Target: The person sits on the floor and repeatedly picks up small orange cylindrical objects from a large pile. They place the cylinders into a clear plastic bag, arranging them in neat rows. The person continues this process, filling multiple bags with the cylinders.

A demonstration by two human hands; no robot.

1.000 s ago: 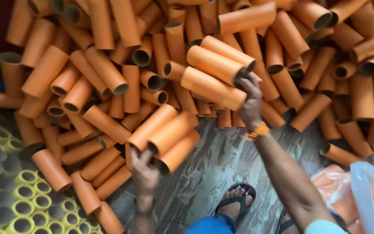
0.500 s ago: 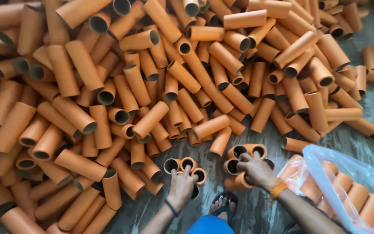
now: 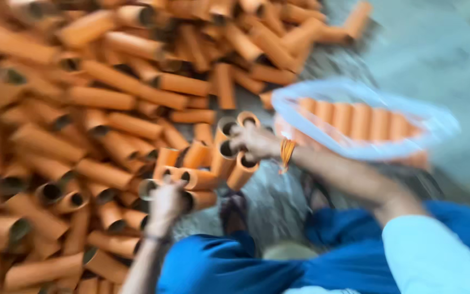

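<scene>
**Orange tubes in both hands**

Orange cardboard tubes fill the left and top of the blurred view in a loose heap (image 3: 99, 109) on a grey floor (image 3: 278, 196). The right hand (image 3: 254, 142), with an orange band (image 3: 286, 152) at the wrist, has its grip closed round a bunch of tubes (image 3: 229, 152) held with their open ends toward the camera; about four dark round mouths show around the fingers. That bunch sits just right of the heap's edge, near the middle of the view, above the floor.

Lower and to the left, the left hand (image 3: 165, 206) has its grip closed on a second bunch (image 3: 191, 182), which lies more level, its open ends pointing left. The two bunches are close together, and blur hides whether they touch.

Right of the right hand lies a clear plastic bag (image 3: 441, 122) with a bluish rim, its mouth open. Inside it a row of tubes (image 3: 354, 120) stands side by side. The bag is just beyond the right wrist, apart from the held bunches.

At the bottom are blue trousers (image 3: 235, 267) and a pale sleeve (image 3: 431, 256) on the right arm.
</scene>
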